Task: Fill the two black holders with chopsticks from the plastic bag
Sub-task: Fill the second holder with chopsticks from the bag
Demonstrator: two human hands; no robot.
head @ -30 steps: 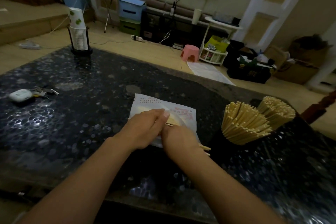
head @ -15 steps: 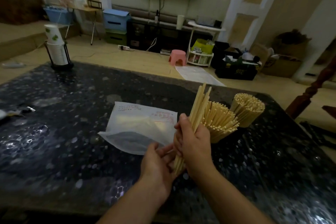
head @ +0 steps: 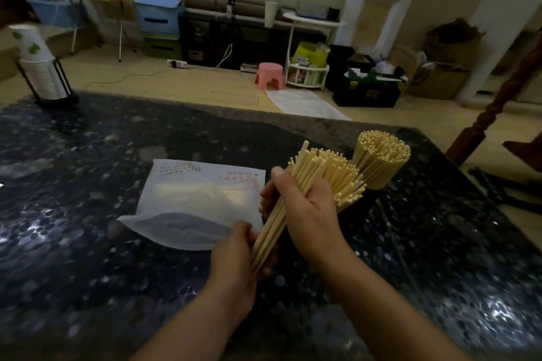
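Note:
My right hand grips a bundle of pale wooden chopsticks around its middle, tilted up and to the right above the table. Lower down, my left hand cups the bundle's bottom ends. The white plastic bag lies flat and open on the table just left of my hands. Behind the bundle stand two holders packed with chopsticks: the near one fans out, the far one is a tight round cluster. The black holders themselves are hidden in the dark.
The dark speckled table stretches to the left and the right. A stack of paper cups in a black stand sits at the far left corner. A wooden post rises beyond the right edge.
My right hand pulled a bundle of chopsticks out of the bag and raised it upright. My left hand left the bag and now cups the bundle's lower ends.

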